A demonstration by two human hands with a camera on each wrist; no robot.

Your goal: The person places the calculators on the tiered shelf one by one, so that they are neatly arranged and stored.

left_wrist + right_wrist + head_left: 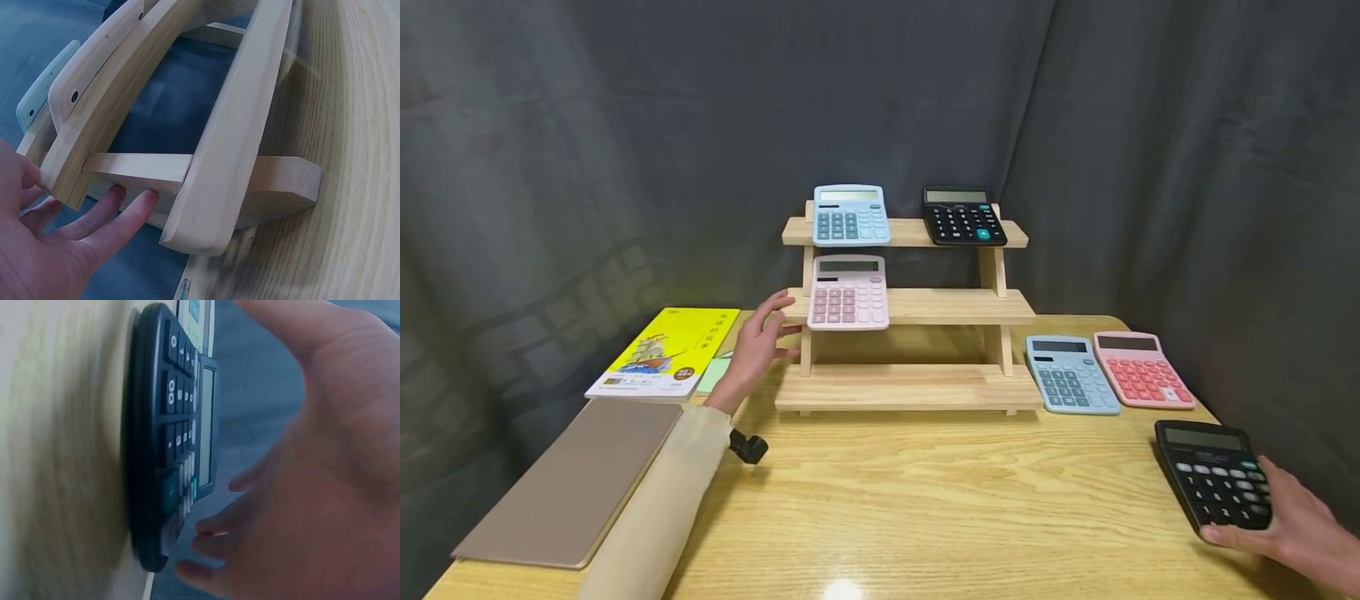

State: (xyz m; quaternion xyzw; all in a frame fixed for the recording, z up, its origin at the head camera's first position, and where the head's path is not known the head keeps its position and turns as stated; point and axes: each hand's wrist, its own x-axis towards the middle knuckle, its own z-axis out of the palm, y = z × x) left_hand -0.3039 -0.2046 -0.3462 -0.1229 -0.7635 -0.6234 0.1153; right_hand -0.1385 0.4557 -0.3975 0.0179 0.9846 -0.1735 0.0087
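At the far left of the pale wooden table (925, 500) you have a flat tan notebook (572, 479), and behind it a yellow paperback book with a ship on its cover (662, 352). Your left hand (758, 346) reaches to the left end of the three-tier light wooden shelf rack (917, 307); its fingers (134, 215) are straight and spread, touching the rack's side frame beside the middle shelf, gripping nothing.

The rack holds three calculators. On its top shelf a light blue calculator (850, 215) leans at the left and a black calculator with a teal key (963, 216) at the right, well apart. On the middle shelf a pale pink calculator (848, 292) stands at the left end, just beside your left fingertips. The bottom shelf carries nothing you can see.

Right of the rack, a grey-blue calculator (1071, 374) and a coral pink calculator (1142, 369) lie flat on the table, side by side and just about touching.

At the near right edge lies a second black desk calculator (1215, 472). Your right hand (1296, 529) is at its near right corner, fingers loosely open around the edge; the head view shows contact at the corner, but you cannot tell whether it has a firm hold.
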